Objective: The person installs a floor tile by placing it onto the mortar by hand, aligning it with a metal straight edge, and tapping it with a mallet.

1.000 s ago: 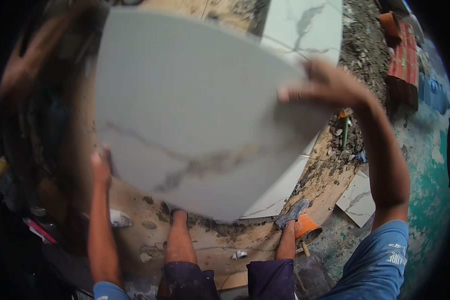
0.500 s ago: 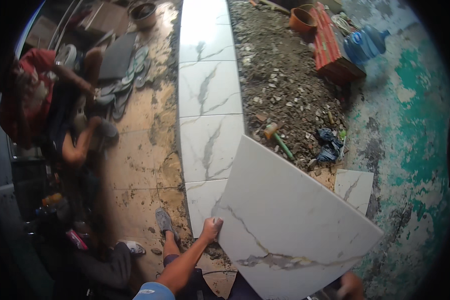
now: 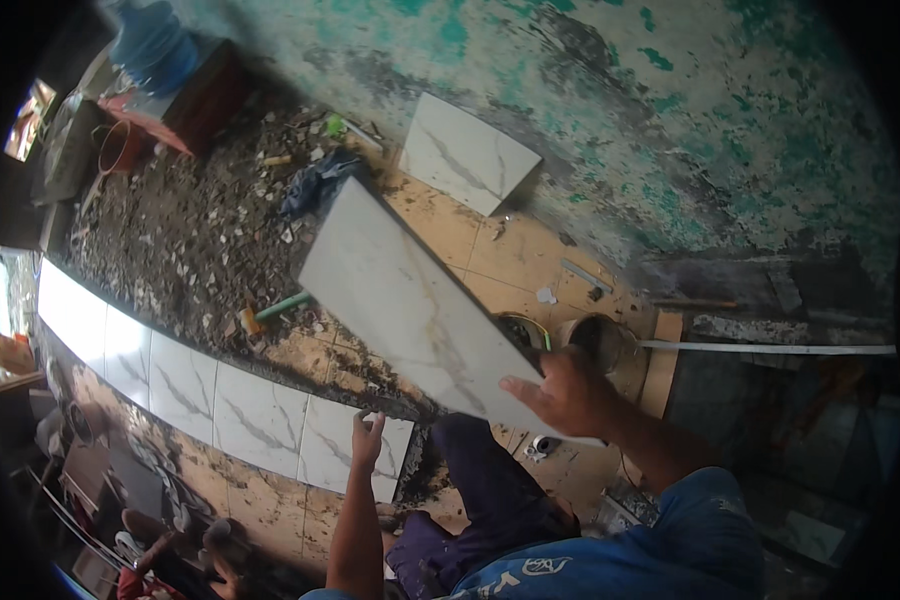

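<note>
My right hand (image 3: 560, 390) grips a large white marble-patterned tile (image 3: 410, 310) at its near right corner, thumb on the upper face and fingers out of sight beneath. The tile is tilted and held off the floor, its far end over the rubble side. My left hand (image 3: 368, 435) is away from that tile, over the last tile of a laid row (image 3: 260, 412). Its fingers are bent and apart, with nothing seen in them. A mallet (image 3: 252, 320) with a green handle lies left of the held tile.
Broken rubble (image 3: 200, 220) covers the floor beyond the row. Another marble-patterned tile (image 3: 460, 155) lies by the peeling green wall (image 3: 660, 130). A bucket (image 3: 595, 340) stands at right. At back left are a blue water jug (image 3: 155, 50) and an orange pot (image 3: 120, 148). A person (image 3: 155, 570) sits lower left.
My view has turned to the right. My left hand has let go of the tile's edge. The tile has swung round and is now in my right hand alone.
</note>
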The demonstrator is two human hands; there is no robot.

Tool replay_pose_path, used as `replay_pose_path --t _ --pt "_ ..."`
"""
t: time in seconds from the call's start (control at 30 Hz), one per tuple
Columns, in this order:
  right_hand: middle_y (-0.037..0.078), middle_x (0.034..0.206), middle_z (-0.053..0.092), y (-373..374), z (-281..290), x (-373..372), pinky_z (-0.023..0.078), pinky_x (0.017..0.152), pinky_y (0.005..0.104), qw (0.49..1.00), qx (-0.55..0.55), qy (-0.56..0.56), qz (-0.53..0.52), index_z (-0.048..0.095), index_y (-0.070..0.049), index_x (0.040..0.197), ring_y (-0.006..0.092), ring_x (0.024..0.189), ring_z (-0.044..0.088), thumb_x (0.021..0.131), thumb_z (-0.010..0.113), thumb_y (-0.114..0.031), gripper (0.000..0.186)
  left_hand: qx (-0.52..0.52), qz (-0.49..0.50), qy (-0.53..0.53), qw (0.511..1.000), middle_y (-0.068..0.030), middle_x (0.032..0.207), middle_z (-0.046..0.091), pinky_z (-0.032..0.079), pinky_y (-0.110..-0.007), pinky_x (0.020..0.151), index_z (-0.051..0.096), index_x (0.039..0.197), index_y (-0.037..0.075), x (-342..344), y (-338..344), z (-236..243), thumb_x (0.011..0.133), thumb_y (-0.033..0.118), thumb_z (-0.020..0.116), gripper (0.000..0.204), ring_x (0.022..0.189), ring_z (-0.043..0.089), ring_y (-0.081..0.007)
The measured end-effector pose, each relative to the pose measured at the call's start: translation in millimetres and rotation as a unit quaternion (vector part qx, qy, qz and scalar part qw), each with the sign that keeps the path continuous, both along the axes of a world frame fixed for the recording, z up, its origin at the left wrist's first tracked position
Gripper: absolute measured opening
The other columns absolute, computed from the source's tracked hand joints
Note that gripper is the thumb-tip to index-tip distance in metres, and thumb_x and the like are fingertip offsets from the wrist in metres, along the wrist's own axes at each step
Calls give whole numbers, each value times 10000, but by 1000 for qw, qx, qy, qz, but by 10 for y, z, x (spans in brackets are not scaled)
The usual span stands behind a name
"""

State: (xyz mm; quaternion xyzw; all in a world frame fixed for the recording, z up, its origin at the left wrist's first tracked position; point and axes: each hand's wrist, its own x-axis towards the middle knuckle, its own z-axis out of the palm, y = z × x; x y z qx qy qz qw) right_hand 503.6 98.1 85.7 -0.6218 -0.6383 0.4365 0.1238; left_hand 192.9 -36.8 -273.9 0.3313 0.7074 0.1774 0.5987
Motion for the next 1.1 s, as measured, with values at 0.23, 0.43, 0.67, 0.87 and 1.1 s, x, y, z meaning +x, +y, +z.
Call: replay_pose_path --t 0.23,0.43,0.67,0.87,1.1 --pt "250 784 631 401 -597 1968 499 721 445 981 -89 -171 -20 628 31 998 394 771 638 840 604 -239 313 -111 -174 147 967 -191 876 640 497 -398 738 497 1209 18 -115 -339 60 803 356 721 574 818 632 -311" --pt "258 837 635 688 -2204 3379 488 750 462 965 -71 -253 26 627 29 1003 415 822 626 832 613 -235 314 -132 -156 178 963 -132 772 616 492 -373 664 503 1184 16 -159 -309 -12 800 320 726 539 711 600 -243" --pt "279 930 631 932 -3495 4314 480 803 472 935 -74 -347 -11 620 23 1090 432 900 607 847 620 -283 390 -204 -145 188 950 -96 720 608 470 -327 591 474 1197 -16 -169 -368 9 823 277 696 524 645 578 -174" --pt "290 968 625 1053 -3993 4835 473 824 452 940 -42 -337 -26 594 56 1139 431 939 601 853 634 -293 453 -266 -161 195 930 -105 706 619 485 -321 626 481 1191 -12 -34 -353 -25 817 310 701 540 653 604 -181" --pt "266 1041 629 1186 -4292 5208 472 845 450 935 -54 -347 -50 577 33 1193 427 969 601 875 622 -329 485 -263 -123 184 939 -108 726 620 476 -313 600 473 1197 -14 111 -239 -107 825 285 696 527 649 604 -165"
